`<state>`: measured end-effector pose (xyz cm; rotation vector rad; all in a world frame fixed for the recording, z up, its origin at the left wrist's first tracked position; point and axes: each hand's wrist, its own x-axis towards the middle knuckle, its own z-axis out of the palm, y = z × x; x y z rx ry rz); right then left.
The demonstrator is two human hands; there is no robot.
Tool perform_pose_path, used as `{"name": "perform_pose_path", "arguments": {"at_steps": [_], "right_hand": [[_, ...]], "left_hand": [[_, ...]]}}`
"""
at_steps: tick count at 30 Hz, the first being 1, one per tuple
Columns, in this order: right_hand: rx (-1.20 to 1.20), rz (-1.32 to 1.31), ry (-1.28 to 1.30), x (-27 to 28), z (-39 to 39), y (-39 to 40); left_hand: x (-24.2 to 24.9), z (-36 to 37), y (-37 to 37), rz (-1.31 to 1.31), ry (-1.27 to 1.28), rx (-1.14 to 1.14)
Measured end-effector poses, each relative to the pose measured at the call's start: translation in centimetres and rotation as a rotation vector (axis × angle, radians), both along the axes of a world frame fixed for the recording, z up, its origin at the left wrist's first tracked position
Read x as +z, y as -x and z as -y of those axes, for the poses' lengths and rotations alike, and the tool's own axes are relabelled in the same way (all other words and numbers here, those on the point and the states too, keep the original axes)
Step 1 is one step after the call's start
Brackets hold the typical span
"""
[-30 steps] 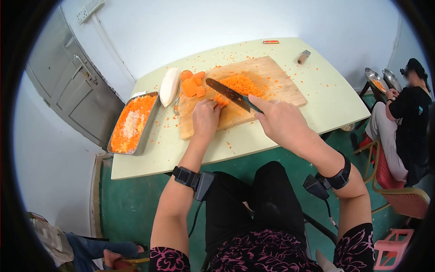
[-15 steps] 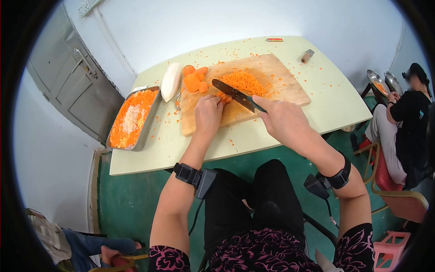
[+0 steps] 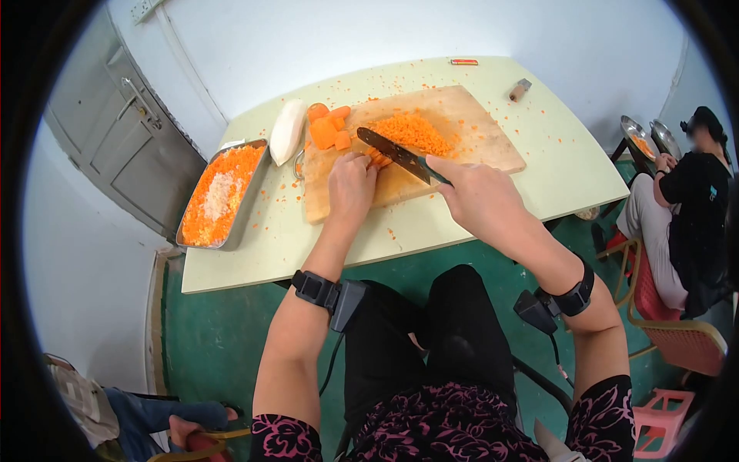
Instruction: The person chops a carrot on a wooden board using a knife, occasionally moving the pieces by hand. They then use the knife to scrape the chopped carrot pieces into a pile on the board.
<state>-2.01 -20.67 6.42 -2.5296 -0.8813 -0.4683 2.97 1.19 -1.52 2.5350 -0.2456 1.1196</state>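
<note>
My right hand [image 3: 481,192] is wrapped round the handle of a kitchen knife [image 3: 392,152] with a broad dark blade. Under that blade lie carrot strips [image 3: 377,158], held against the wooden cutting board [image 3: 493,146] by the curled fingers of my left hand [image 3: 352,185]. The blade hides part of the strips. Behind the knife spreads a heap of diced carrot [image 3: 412,132]. Larger carrot chunks [image 3: 325,132] sit at the board's left edge, beside a peeled white radish [image 3: 288,132] on the table.
A metal tray [image 3: 250,200] of diced carrot with a pale heap stands at the table's left. At the back are a red lighter-like item [image 3: 464,62] and a wooden-handled tool [image 3: 519,90]. A seated co-worker [image 3: 693,200] is at right, another person [image 3: 138,412] lower left.
The whole view has shifted slightly, with the table a little higher in it. My hands and the knife keep nearly the same place on the board.
</note>
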Motion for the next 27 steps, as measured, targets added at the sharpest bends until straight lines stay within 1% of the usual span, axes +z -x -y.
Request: {"name": "perform_pose_path", "arguments": {"at_steps": [2, 5, 8, 11, 14, 17, 23, 26, 27], "right_hand": [[-0.019, -0.033, -0.001, 0.6, 0.1, 0.1], [-0.017, 0.045, -0.118, 0.4, -0.2, 0.2], [-0.007, 0.006, 0.003, -0.5, -0.5, 0.3], [0.003, -0.008, -0.004, 1.0, -0.4, 0.4], [-0.015, 0.073, -0.123, 0.9, -0.8, 0.8], [-0.019, 0.016, 0.013, -0.6, -0.9, 0.1], [-0.019, 0.030, -0.120, 0.3, -0.8, 0.2], [-0.020, -0.036, 0.014, 0.0, -0.9, 0.1], [-0.020, -0.029, -0.020, 0.4, -0.9, 0.2]], "left_hand": [[0.1, 0.0, -0.1, 0.005, 0.000, 0.002], [0.2, 0.1, 0.1, -0.024, 0.015, 0.018], [0.3, 0.2, 0.0, -0.053, 0.031, 0.022], [0.2, 0.1, 0.1, -0.038, 0.021, 0.026], [0.2, 0.2, 0.1, -0.038, 0.016, 0.031], [0.2, 0.0, 0.0, -0.022, 0.005, 0.009], [-0.1, -0.1, -0.2, -0.027, 0.025, 0.009], [0.1, -0.2, -0.3, -0.041, 0.009, 0.005], [0.2, -0.1, -0.2, -0.037, 0.005, 0.006]]}}
